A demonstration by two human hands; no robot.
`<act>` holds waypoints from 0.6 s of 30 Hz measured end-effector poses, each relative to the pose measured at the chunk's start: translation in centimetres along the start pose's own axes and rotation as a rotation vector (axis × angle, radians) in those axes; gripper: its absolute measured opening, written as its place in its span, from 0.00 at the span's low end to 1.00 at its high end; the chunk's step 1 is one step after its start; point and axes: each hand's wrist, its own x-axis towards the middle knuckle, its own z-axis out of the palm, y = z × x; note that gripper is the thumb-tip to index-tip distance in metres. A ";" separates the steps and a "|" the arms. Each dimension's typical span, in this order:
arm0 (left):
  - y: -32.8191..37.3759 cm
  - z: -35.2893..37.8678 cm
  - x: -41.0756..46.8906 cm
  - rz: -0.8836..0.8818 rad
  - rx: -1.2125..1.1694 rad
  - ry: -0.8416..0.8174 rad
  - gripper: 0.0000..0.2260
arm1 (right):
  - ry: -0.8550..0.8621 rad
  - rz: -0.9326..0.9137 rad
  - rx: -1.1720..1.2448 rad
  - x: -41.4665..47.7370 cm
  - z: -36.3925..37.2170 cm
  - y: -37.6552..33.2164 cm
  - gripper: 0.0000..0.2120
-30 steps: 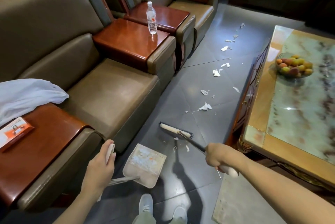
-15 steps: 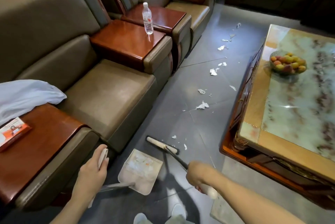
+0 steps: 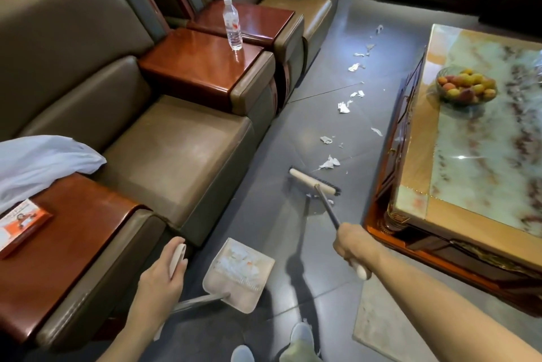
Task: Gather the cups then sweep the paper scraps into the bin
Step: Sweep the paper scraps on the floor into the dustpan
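Observation:
My right hand grips the handle of a small broom, whose beige head with dark bristles rests on the grey floor just short of a white scrap. More torn paper scraps trail away along the floor between the sofa and the table. My left hand holds the white grip of a long-handled beige dustpan, which sits on the floor with white scraps in it. No cups or bin are in view.
A brown leather sofa with red wooden armrest tops lines the left. A water bottle stands on one. A marble-topped coffee table with a fruit bowl is on the right. My shoes and a pale rug are below.
The broom head has moved forward, away from the dustpan toward the nearest scrap farther along the floor. My left hand still holds the dustpan in about the same place.

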 end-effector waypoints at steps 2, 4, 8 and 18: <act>0.1 -0.1 0.2 0.033 -0.015 -0.020 0.17 | 0.030 0.037 0.062 -0.2 -0.7 1.0 0.15; 0.4 -0.1 0.7 0.069 -0.020 -0.045 0.17 | 0.037 0.051 0.145 -0.5 -1.5 1.8 0.16; 1.2 0.7 2.1 0.104 -0.031 -0.111 0.17 | 0.051 0.087 0.295 -1.4 -2.2 2.5 0.14; 6.6 4.7 7.8 0.224 -0.058 -0.221 0.16 | 0.017 0.121 0.356 1.3 -4.8 4.3 0.14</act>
